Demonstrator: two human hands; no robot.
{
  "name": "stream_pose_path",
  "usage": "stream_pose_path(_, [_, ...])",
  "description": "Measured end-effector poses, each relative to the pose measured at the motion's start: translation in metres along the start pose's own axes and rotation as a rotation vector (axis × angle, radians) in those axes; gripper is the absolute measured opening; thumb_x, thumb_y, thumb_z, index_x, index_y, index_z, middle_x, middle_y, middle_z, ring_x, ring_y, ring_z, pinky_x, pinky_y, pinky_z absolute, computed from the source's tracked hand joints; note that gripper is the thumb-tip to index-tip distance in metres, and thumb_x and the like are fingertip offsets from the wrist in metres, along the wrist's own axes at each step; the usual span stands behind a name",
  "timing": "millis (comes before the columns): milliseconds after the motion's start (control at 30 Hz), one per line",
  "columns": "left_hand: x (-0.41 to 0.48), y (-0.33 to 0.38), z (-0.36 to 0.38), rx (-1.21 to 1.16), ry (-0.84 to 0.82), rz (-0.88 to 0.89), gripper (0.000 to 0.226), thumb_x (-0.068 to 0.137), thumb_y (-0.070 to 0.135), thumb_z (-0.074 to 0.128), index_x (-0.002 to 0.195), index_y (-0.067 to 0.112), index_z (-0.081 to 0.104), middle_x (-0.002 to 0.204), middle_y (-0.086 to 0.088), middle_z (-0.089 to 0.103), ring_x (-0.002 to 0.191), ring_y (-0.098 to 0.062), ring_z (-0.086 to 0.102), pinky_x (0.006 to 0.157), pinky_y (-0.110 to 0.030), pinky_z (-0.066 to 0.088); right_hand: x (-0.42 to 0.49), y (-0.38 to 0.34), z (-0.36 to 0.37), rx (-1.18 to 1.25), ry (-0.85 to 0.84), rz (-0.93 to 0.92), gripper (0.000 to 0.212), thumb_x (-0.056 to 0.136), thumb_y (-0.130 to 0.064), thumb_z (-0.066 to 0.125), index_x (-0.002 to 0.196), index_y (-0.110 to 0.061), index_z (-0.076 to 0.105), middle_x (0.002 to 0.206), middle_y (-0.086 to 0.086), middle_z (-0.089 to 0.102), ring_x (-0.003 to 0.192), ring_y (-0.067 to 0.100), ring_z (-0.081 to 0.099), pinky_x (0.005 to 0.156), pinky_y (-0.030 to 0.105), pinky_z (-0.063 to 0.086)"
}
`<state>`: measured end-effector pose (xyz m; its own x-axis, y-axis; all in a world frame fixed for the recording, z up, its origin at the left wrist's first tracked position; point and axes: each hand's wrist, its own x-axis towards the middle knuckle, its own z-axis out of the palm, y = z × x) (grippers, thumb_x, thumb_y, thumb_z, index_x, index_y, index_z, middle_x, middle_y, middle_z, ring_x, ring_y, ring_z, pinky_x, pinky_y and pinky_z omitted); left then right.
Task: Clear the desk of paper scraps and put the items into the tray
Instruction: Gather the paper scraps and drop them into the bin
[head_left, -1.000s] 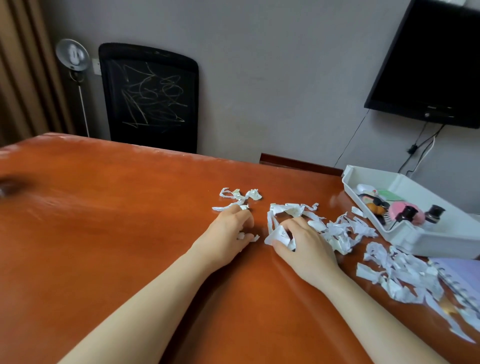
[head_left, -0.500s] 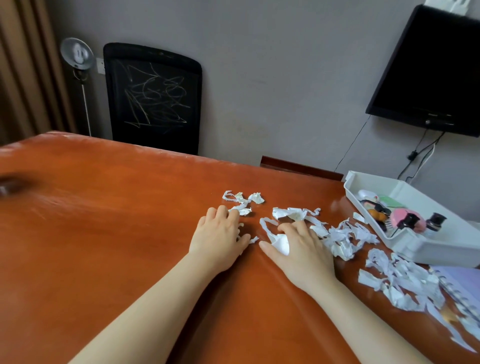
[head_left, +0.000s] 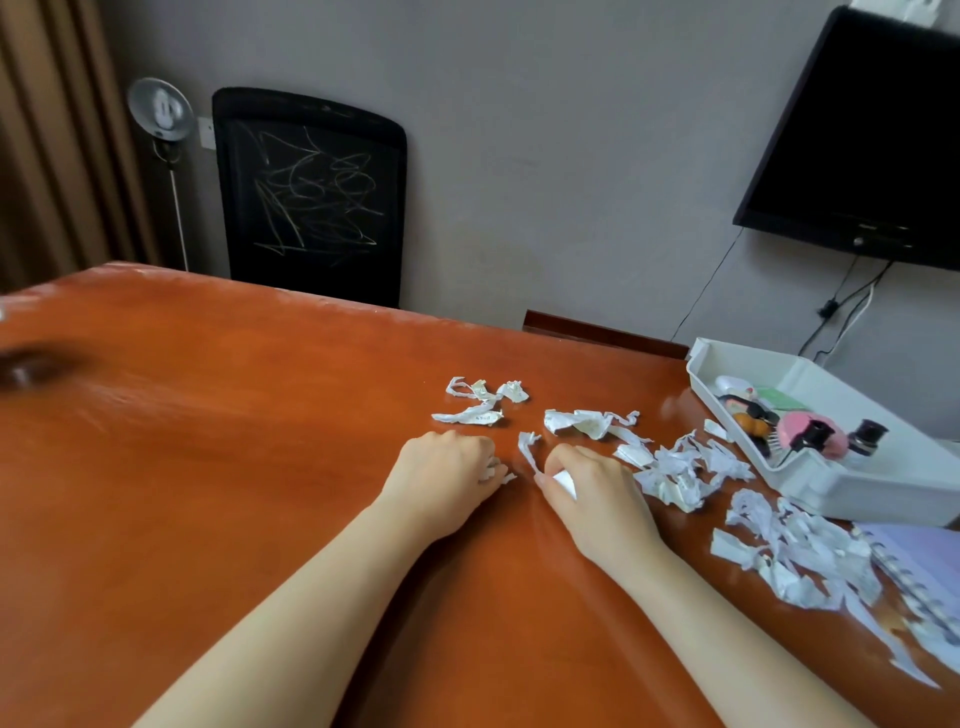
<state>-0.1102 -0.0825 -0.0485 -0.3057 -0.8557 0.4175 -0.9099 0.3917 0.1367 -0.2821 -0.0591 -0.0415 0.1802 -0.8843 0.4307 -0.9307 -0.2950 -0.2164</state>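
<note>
White torn paper scraps (head_left: 675, 470) lie scattered over the middle and right of the red-brown desk (head_left: 208, 467). My left hand (head_left: 441, 478) rests knuckles up with its fingers curled over small scraps that poke out at its fingertips. My right hand (head_left: 592, 488) lies beside it, closed on a white scrap, with a twisted strip (head_left: 529, 447) sticking up at its fingertips. A further small group of scraps (head_left: 483, 400) lies just beyond my left hand. The white tray (head_left: 852, 493) stands at the right and holds a pink item, dark small bottles and a green card.
A purple spiral notebook (head_left: 924, 561) lies at the right edge, partly under scraps (head_left: 795, 551). A black chair (head_left: 311, 197) stands behind the desk's far edge. A dark screen (head_left: 862, 140) hangs on the wall above the tray. A dark blurred spot (head_left: 31, 364) marks the desk's left.
My left hand's fingers, stretched flat half a second ago, have curled back in over small scraps. My right hand has stayed closed on its scrap and drawn slightly nearer.
</note>
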Motion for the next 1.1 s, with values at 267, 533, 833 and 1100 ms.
stream_pose_path(267, [-0.012,0.001,-0.010,-0.172,0.027,-0.098,0.046,0.092,0.038,0.046,0.052,0.022,0.029,0.052,0.007,0.035,0.051,-0.016,0.037,0.045,-0.023,0.021,-0.003,0.003,-0.001,0.116,0.050,0.005,0.023,0.092,-0.027,0.055,0.077,-0.011,0.059,0.070,-0.001,0.060,0.065,0.013,0.056,0.057,0.020,0.041])
stream_pose_path(533, [-0.035,-0.008,-0.022,-0.711,0.166,-0.215,0.049,0.091,0.030,0.052,0.044,0.023,0.040,0.038,0.010,0.043,0.040,-0.006,0.038,0.044,-0.016,0.029,-0.004,0.003,-0.020,0.450,0.196,0.156,0.028,0.087,-0.024,0.063,0.060,-0.023,0.055,0.054,-0.014,0.054,0.057,0.000,0.058,0.049,0.007,0.043])
stream_pose_path(833, [-0.056,-0.007,-0.038,-0.873,0.220,-0.329,0.050,0.091,0.026,0.051,0.043,0.019,0.041,0.037,0.009,0.035,0.040,-0.006,0.031,0.044,-0.015,0.026,-0.004,-0.027,-0.047,0.617,0.126,0.137,0.036,0.089,-0.028,0.059,0.055,-0.018,0.054,0.055,-0.010,0.053,0.066,-0.001,0.057,0.073,0.012,0.039])
stream_pose_path(1100, [-0.100,-0.016,-0.063,-0.902,0.319,-0.551,0.049,0.089,0.024,0.050,0.044,0.016,0.035,0.038,0.010,0.029,0.040,-0.006,0.026,0.044,-0.017,0.024,-0.016,-0.108,-0.052,0.701,-0.013,-0.077,0.034,0.088,-0.032,0.059,0.061,-0.012,0.064,0.068,-0.004,0.066,0.081,0.005,0.061,0.066,0.005,0.038])
